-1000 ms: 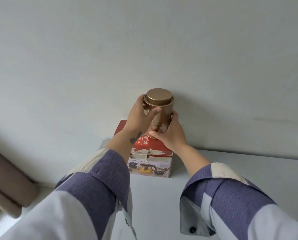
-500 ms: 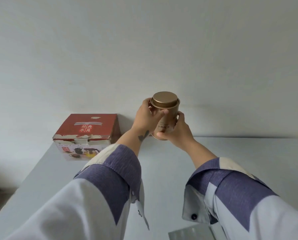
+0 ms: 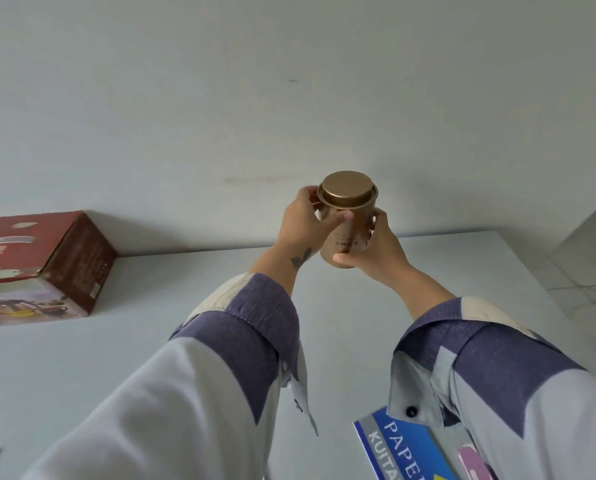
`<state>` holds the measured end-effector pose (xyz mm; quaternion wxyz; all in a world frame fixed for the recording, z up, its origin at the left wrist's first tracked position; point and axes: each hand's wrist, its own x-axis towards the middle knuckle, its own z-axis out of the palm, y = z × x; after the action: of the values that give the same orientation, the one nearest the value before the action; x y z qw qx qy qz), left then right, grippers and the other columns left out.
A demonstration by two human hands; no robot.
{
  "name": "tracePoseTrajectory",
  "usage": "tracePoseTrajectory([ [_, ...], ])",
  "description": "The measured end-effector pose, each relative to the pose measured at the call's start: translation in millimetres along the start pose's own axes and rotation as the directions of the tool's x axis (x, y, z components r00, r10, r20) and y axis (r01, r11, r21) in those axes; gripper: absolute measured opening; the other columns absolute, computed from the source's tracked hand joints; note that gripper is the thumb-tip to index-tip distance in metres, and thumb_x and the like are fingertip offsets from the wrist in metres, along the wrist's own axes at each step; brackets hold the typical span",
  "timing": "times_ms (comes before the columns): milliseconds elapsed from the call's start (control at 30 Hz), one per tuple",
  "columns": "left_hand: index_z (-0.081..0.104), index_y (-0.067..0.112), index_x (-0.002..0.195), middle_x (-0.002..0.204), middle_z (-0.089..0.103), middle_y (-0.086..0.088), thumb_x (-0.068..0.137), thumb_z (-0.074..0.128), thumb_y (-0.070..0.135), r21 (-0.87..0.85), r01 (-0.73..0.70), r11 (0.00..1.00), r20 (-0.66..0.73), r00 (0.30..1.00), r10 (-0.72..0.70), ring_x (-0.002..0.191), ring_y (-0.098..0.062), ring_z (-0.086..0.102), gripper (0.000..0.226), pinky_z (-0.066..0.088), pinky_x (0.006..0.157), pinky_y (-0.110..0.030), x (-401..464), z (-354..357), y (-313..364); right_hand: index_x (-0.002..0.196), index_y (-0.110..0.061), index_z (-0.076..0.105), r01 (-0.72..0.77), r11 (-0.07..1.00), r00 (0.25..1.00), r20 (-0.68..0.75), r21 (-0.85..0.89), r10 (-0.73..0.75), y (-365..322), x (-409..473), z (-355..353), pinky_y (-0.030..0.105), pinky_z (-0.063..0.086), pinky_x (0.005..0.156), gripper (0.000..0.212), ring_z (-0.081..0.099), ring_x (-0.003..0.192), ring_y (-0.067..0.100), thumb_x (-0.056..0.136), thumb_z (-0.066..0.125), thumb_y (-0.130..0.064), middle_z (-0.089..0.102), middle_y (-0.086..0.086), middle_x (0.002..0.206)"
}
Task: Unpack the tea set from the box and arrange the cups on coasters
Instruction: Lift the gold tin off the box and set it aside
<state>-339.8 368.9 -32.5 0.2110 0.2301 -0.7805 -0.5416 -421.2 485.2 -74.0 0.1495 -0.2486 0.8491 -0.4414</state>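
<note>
1. I note the left hand (image 3: 301, 225) with fingers curled round the gold tin (image 3: 347, 220) just under its lid (image 3: 347, 188); the right hand (image 3: 376, 249) cups its base.
2. The tin hangs mid-frame, above the table (image 3: 151, 341).
3. Judged rigid, smooth, likely slippery; grip the wall, not the lid.
4. The tea-set box (image 3: 40, 268) sits closed, left edge.

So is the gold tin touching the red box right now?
Apart. The head view shows the gold tin held up in both hands at centre, while the red box sits far left on the table, with bare tabletop between them.
</note>
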Motion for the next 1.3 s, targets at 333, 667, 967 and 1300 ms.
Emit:
tracePoseTrajectory([
  [333,0.047,0.012,0.13,0.117,0.054,0.009,0.074,0.078,0.008,-0.047,0.069,0.997,0.037,0.997,-0.067,0.111,-0.003,0.048,0.064,0.039,0.095,-0.02,38,113,-39,0.134,-0.021,0.029,-0.141,0.99,0.985,-0.104,-0.014,0.139,103,46,-29,0.043,0.049,0.094,0.092,0.054,0.116,0.024,0.061,0.084,-0.017,0.057,-0.002,0.123],
  [667,0.045,0.011,0.131,0.125,0.056,0.002,0.078,0.074,0.01,0.057,0.012,0.998,-0.022,1.0,-0.01,0.118,-0.01,0.05,0.06,0.037,0.096,-0.02,71,142,-53,0.145,-0.027,0.018,-0.153,0.986,0.986,-0.061,0.073,0.157,127,88,-28,0.035,0.05,0.094,0.107,0.055,0.119,0.02,0.062,0.084,-0.015,0.055,-0.002,0.131],
  [967,0.017,0.008,0.15,0.151,0.034,-0.005,0.087,0.067,0.015,0.225,0.059,0.972,0.032,0.997,-0.068,0.14,-0.018,0.031,0.081,0.027,0.108,-0.025,61,133,-38,0.149,-0.024,-0.019,-0.333,0.942,0.942,0.064,0.043,0.33,111,81,-34,0.045,0.036,0.11,0.152,0.033,0.139,0.024,0.042,0.088,-0.031,0.029,0.004,0.153],
  [1300,0.023,0.018,0.15,0.152,0.034,0.0,0.097,0.048,0.009,0.51,0.096,0.855,0.096,0.981,-0.167,0.138,-0.02,0.035,0.06,0.033,0.104,-0.027,-5,19,-18,0.142,-0.004,0.035,-0.241,0.843,0.896,0.224,-0.481,0.384,9,-7,-30,0.036,0.04,0.103,0.073,0.046,0.127,0.031,0.084,0.07,-0.03,0.044,0.012,0.143],
])
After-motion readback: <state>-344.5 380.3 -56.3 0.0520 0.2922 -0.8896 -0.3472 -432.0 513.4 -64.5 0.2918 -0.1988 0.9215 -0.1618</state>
